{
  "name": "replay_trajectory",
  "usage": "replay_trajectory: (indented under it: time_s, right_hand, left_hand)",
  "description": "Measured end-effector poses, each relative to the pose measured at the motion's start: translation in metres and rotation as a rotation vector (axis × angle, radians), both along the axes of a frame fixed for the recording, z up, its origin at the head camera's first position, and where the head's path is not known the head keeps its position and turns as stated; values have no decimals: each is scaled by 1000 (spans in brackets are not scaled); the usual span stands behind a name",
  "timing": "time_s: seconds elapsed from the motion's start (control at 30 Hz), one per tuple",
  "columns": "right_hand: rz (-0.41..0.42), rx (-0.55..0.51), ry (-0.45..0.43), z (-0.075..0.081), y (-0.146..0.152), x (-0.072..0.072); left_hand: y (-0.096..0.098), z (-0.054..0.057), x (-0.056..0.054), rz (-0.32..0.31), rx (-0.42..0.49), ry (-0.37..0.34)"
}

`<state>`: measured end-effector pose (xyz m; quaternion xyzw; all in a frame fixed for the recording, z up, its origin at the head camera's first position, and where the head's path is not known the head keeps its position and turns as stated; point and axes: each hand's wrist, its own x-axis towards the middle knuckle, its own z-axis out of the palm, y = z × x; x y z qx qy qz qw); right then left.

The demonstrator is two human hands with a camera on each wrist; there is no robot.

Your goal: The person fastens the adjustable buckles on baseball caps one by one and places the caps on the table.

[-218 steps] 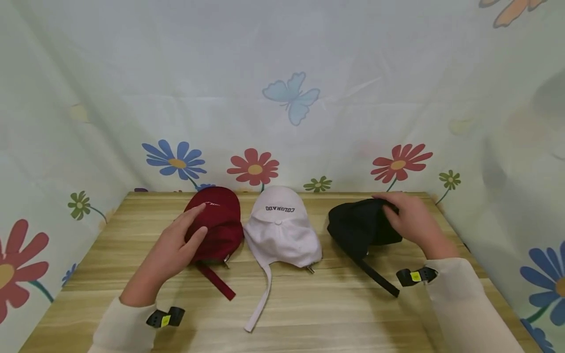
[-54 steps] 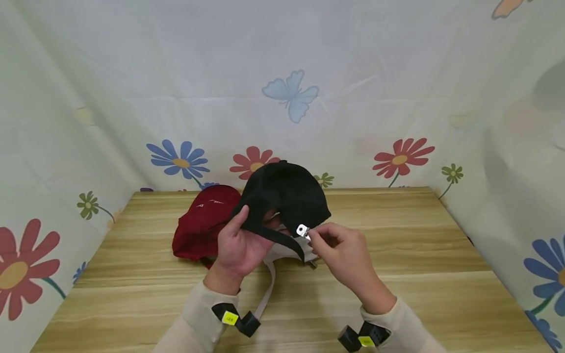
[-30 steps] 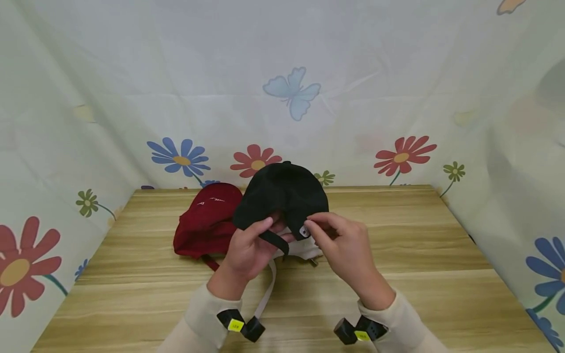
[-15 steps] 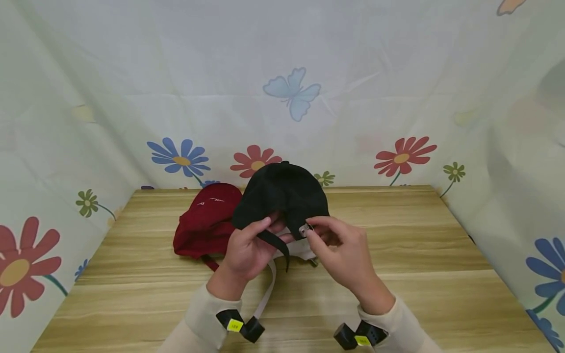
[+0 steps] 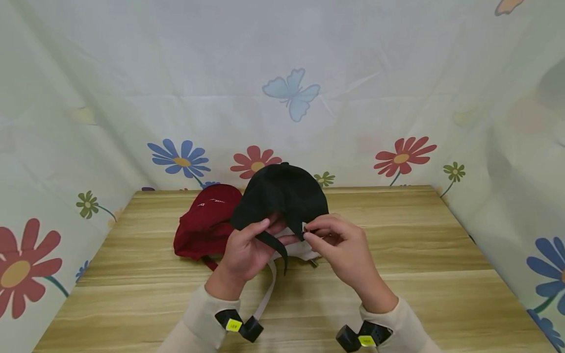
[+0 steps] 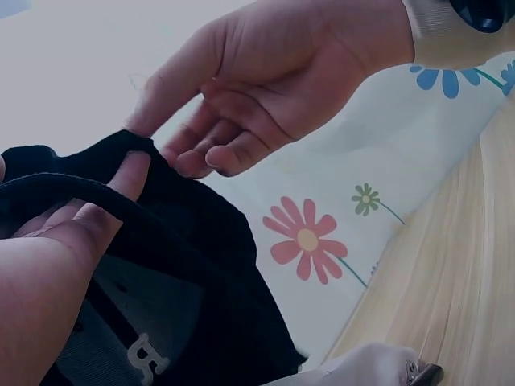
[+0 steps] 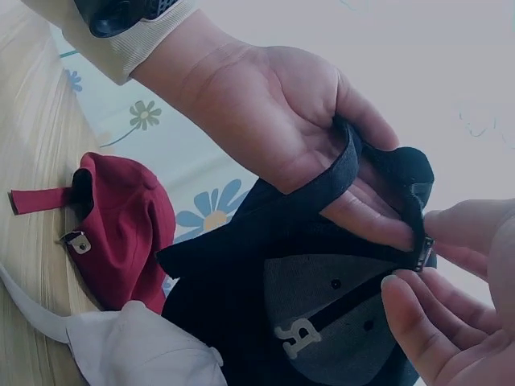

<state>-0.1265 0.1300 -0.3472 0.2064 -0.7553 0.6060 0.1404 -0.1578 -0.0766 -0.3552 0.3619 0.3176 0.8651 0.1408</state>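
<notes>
A black cap point(image 5: 287, 189) is held up above the table, its back opening towards me. My left hand point(image 5: 247, 252) grips it at the left of that opening, fingers reaching inside and the loose black strap point(image 5: 274, 243) crossing between thumb and fingers. At the opening's right edge, my right hand point(image 5: 346, 247) pinches the small metal buckle point(image 5: 304, 227) between thumb and forefinger. The right wrist view shows the buckle point(image 7: 425, 253) at those fingertips and the strap point(image 7: 249, 221) hanging free of it. Inside the cap, a pale letter patch point(image 7: 298, 338) is visible.
To the left lies a dark red cap point(image 5: 203, 230), its strap hanging out. A white cap point(image 5: 302, 251) sits under the black one, mostly hidden, its strap point(image 5: 266, 294) trailing forward. All are over a wooden table point(image 5: 419, 245), with floral cloth point(image 5: 353, 122) around it.
Seven seconds ago the black cap lay at the table's right under my right hand; it is now raised centrally in both hands. In the last second, the buckle has tilted slightly in my right fingers.
</notes>
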Motion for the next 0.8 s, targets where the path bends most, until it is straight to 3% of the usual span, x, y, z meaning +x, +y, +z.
replay_trajectory:
  time_s: [0.33,0.47,0.63,0.8]
  right_hand:
    - [-90,152,-31,-2,-2,-1]
    - [-125,165,-26,-5,-6,0]
    - [-120,105,-48,-7,-10,2]
    - [-82,-16,-204,-6,-9,3]
  left_hand:
    - [-2,-4,0,11,-24,23]
    - [-2,-5,-1,24,-36,24]
    - [-4,-5,-2,31,-38,29]
    - [-6,-6,-2,52,-51,10]
